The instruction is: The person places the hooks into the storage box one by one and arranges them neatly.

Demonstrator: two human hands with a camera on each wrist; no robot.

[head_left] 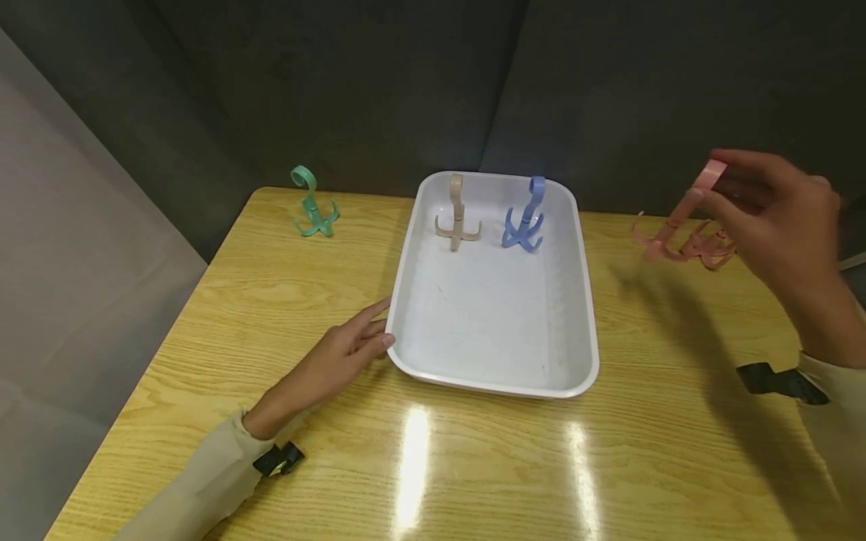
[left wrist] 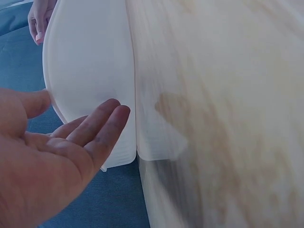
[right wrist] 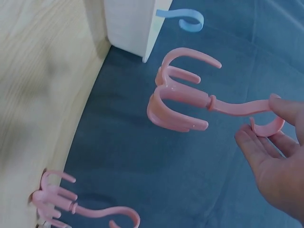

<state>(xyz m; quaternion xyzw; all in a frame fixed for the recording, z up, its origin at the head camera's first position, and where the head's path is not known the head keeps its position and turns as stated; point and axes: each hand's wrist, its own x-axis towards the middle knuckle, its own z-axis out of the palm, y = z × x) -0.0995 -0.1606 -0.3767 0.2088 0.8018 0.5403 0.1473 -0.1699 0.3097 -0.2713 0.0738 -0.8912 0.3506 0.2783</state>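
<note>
My right hand [head_left: 788, 225] pinches the curved top of a pink four-prong hanger hook [right wrist: 183, 95], which hangs in the air with its prongs lowest. A second pink hook [right wrist: 52, 199] stands on the table just beyond it. Fairly straight fingers of my left hand [head_left: 338, 349] rest against the left side of a white tray [head_left: 490, 387], with the thumb at its rim in the left wrist view. Inside the tray, along its far end, stand a beige hook [head_left: 457, 214] and a blue hook [head_left: 525, 218].
A green hook [head_left: 316, 210] stands at the table's far left corner. Dark cloth [head_left: 352, 90] rises behind the wooden table [head_left: 257, 315], and pale fabric [head_left: 68, 263] lies beyond its left edge.
</note>
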